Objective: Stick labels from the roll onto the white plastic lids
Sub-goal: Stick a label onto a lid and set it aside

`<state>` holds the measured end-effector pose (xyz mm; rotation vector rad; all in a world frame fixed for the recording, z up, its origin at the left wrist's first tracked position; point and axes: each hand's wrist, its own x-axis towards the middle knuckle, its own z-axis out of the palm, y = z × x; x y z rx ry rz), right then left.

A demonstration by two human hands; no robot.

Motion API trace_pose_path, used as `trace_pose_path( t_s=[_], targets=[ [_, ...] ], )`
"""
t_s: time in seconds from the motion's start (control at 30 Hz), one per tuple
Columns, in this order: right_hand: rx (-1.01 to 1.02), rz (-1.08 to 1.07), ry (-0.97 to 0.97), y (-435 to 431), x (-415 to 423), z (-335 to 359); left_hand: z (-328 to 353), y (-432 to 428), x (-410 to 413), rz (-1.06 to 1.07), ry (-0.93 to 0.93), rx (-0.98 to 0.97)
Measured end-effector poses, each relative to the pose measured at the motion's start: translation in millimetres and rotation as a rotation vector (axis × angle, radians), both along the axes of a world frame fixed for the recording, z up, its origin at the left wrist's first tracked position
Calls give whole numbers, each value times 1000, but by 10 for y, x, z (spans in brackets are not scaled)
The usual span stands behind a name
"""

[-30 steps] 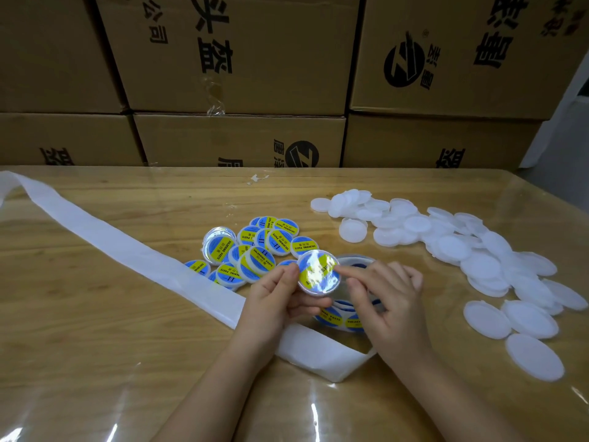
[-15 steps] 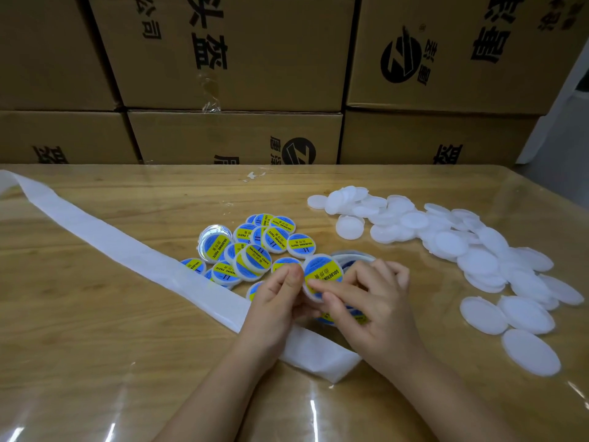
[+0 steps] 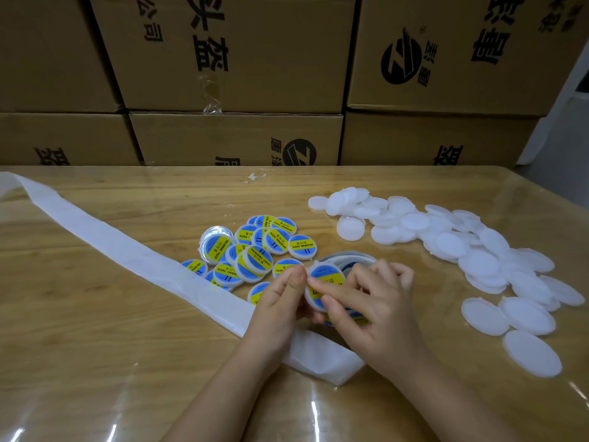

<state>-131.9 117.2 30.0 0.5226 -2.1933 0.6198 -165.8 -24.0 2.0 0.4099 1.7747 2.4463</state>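
Observation:
My left hand (image 3: 280, 301) holds a white lid with a blue and yellow label (image 3: 325, 275) by its left edge, thumb on top. My right hand (image 3: 376, 307) lies over the lid, its forefinger pressing across the label face. The label roll (image 3: 347, 258) sits on the table just behind the hands, mostly hidden. Several labelled lids (image 3: 251, 253) lie in a heap to the left of the hands. Several plain white lids (image 3: 446, 237) are spread over the right of the table.
A long strip of white backing paper (image 3: 127, 260) runs from the far left edge under my hands. The wooden table (image 3: 95, 346) has a glossy clear cover. Stacked cardboard boxes (image 3: 236, 59) stand along the back edge.
The lid has come down from a raised, tilted position towards the table. My right forefinger has moved from its right edge onto the label face.

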Motion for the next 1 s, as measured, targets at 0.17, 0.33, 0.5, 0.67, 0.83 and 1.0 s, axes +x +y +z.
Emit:
trace_pose_path(
  t_s=[0.17,0.33,0.5,0.67,0.83,1.0],
  targets=[
    [24,31,-3,-5,11,-1,-3,-43,-58,86,41,31],
    [-38,-7,-15,47,-28,-5,26,-110,-95,103,51,52],
    [-73,-82,-20,81,-59,1,9,-105,-87,57,58,23],
    [-74,-86,-7,77,-52,7,-14,-78,-68,21,63,-91],
    [-40,-8,-11,-25,2,-11,-9,-46,-16,-13,56,-83],
    [0,43,-8,-47,24,-21,29,-15,8,-40,-6,-15]
  ],
)
